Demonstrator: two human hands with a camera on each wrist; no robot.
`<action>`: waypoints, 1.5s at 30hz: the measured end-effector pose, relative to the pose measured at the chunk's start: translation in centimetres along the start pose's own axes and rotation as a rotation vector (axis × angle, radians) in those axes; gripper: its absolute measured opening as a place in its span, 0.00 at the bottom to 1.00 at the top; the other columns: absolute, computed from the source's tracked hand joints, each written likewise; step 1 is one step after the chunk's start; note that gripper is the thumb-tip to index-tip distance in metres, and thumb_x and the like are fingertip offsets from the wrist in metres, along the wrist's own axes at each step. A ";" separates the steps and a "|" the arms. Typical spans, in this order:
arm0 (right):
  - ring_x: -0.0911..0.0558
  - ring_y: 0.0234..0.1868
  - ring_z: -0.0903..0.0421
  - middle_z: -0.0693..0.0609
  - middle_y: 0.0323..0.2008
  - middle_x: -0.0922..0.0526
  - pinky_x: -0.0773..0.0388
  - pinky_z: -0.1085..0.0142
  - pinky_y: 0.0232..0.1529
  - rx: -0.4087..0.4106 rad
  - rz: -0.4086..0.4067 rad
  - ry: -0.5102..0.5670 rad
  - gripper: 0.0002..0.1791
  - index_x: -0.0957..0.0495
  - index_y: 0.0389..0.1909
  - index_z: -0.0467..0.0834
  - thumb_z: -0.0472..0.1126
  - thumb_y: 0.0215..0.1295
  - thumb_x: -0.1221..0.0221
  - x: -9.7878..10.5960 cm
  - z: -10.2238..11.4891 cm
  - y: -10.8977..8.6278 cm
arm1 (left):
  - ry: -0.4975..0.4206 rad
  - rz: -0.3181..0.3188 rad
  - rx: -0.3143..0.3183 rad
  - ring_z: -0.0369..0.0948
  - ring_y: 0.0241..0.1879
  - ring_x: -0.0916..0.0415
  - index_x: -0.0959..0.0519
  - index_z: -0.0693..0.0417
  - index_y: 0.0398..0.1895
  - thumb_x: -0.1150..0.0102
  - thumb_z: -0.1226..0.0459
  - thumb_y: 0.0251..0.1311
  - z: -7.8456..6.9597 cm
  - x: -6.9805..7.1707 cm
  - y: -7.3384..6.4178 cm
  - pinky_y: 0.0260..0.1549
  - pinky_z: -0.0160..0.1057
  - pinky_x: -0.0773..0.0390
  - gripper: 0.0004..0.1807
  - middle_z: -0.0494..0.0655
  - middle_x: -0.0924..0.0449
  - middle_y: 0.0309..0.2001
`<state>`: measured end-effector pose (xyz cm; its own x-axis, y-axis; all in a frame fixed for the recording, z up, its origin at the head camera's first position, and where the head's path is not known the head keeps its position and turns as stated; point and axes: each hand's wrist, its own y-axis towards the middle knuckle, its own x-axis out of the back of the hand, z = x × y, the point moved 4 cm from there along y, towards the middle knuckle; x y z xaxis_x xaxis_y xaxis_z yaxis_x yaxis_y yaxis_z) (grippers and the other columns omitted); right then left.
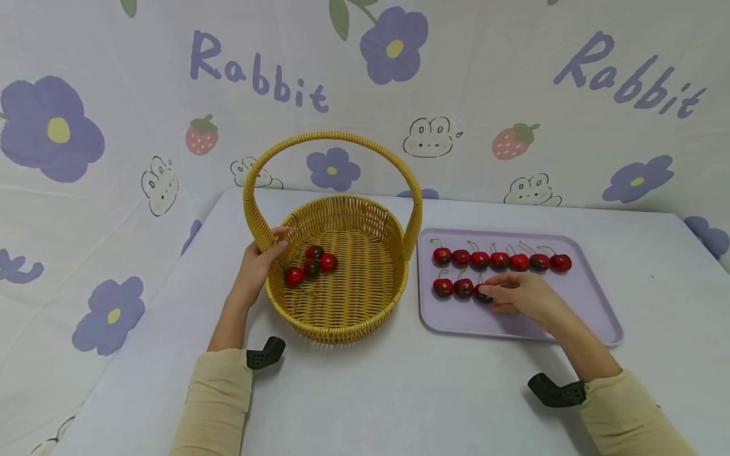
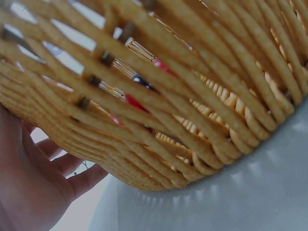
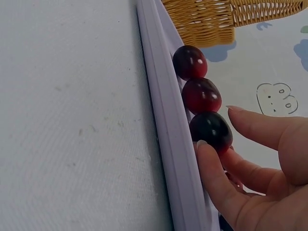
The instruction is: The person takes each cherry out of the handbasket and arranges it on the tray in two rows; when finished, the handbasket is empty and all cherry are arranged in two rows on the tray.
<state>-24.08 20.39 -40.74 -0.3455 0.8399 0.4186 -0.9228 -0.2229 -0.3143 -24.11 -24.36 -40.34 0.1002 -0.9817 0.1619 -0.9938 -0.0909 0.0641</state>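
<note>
A round yellow wicker basket (image 1: 336, 332) with a tall arched handle stands left of centre, with several dark red cherries (image 1: 327, 261) inside near its left wall. My left hand (image 1: 256, 269) grips the basket's left rim at the foot of the handle; the left wrist view shows this hand (image 2: 38, 178) against the woven side. On a lilac tray (image 1: 513, 323) to the right, cherries with stems lie in two rows. My right hand (image 1: 527, 297) pinches the end cherry (image 3: 211, 131) of the shorter, nearer row, fingertips at its sides. Two cherries (image 3: 202, 96) sit right beside it.
The far row of cherries (image 1: 499, 260) runs along the tray's back edge. A white cloth covers the table (image 1: 399, 392). Behind it hangs a curtain (image 1: 485, 76) printed with flowers, rabbits and strawberries. Black devices (image 1: 556, 391) are fixed at both wrists.
</note>
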 end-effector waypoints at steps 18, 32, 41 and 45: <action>0.18 0.34 0.57 0.43 0.41 0.19 0.21 0.66 0.36 0.022 -0.024 -0.053 0.29 0.30 0.56 0.27 0.47 0.66 0.41 0.8 -0.2 -0.1 | -0.010 0.007 0.003 0.51 0.64 0.40 0.33 0.58 0.66 0.52 0.60 0.71 0.2 0.1 0.1 0.64 0.53 0.47 0.23 0.57 0.36 0.66; 0.20 0.46 0.44 0.35 0.50 0.25 0.21 0.58 0.43 0.133 0.171 0.076 0.30 0.33 0.59 0.30 0.54 0.74 0.54 3.2 2.5 -1.7 | -0.025 0.007 0.000 0.50 0.64 0.40 0.33 0.59 0.66 0.51 0.60 0.70 0.2 0.1 0.2 0.63 0.51 0.47 0.24 0.57 0.36 0.66; 0.21 0.47 0.43 0.36 0.50 0.23 0.22 0.54 0.45 0.198 0.401 0.172 0.22 0.28 0.55 0.36 0.50 0.76 0.58 0.6 5.6 -2.6 | -0.023 0.006 -0.006 0.50 0.64 0.40 0.33 0.59 0.66 0.51 0.60 0.70 0.2 0.1 0.1 0.64 0.51 0.46 0.24 0.57 0.36 0.66; 0.20 0.45 0.45 0.36 0.50 0.23 0.22 0.55 0.45 0.215 0.460 0.196 0.22 0.27 0.54 0.37 0.49 0.76 0.58 -0.6 6.6 -2.5 | -0.022 0.009 -0.010 0.50 0.64 0.40 0.33 0.60 0.66 0.52 0.60 0.71 0.1 0.0 0.2 0.63 0.50 0.46 0.24 0.57 0.36 0.65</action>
<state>-22.71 17.20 -34.54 -0.7025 0.7038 0.1057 -0.7051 -0.6681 -0.2378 -24.27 -24.42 -40.47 0.0903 -0.9859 0.1411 -0.9941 -0.0806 0.0729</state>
